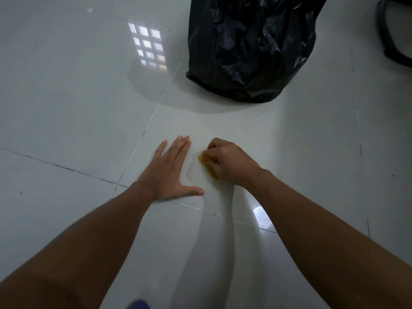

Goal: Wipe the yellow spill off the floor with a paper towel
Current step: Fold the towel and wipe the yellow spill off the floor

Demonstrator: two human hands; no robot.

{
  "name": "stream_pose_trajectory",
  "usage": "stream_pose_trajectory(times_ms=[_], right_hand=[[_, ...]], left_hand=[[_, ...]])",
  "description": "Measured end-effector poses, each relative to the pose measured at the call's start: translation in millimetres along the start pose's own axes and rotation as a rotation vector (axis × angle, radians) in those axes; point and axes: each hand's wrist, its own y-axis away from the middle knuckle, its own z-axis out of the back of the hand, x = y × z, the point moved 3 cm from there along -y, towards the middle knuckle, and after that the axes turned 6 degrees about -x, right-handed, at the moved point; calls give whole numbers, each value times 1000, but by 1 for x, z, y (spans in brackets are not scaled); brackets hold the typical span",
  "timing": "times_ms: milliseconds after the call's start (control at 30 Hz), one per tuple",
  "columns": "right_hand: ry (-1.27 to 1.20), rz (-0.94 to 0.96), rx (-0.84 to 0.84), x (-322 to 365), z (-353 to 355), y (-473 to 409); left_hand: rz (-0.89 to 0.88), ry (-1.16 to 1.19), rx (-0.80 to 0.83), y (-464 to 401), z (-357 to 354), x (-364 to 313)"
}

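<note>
My right hand (230, 162) is closed on a crumpled paper towel (204, 159), stained yellow-orange, and presses it against the glossy white floor tile (223, 126). Most of the towel is hidden under my fingers and palm; a stained edge shows at its left and lower side. A faint wet smear (194, 168) lies on the tile just left of the towel. My left hand (168, 170) rests flat on the floor beside it, fingers spread, palm down, holding nothing.
A full black rubbish bag (247, 45) stands on the floor just beyond my hands. A dark curved object (392, 41) sits at the far right edge. Grout lines cross the tiles, and window light reflects on the floor at upper left.
</note>
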Motion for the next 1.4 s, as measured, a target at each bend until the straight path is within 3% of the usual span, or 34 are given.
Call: stream_pose_trajectory(times_ms=[200,367,467,867,1067,1267,1400], right_hand=[[-16,36,130,0,15,12],[-55,-180,-71,-26,39,5],[-93,-312,-78,-35,34,4],[-37,-44,104,-6,18,31],[-99,-112,-38,-12,37,23],[-66,73,133,12,8,25],[-40,116,106,5,6,44]], left_hand=[[5,-15,15,0,0,1],[16,-9,4,0,0,0],[18,-12,0,-1,1,-1],[20,-17,24,-1,2,-2],[8,8,74,0,4,-2],[-36,-45,109,5,5,-1],[-17,-52,105,4,4,-1]])
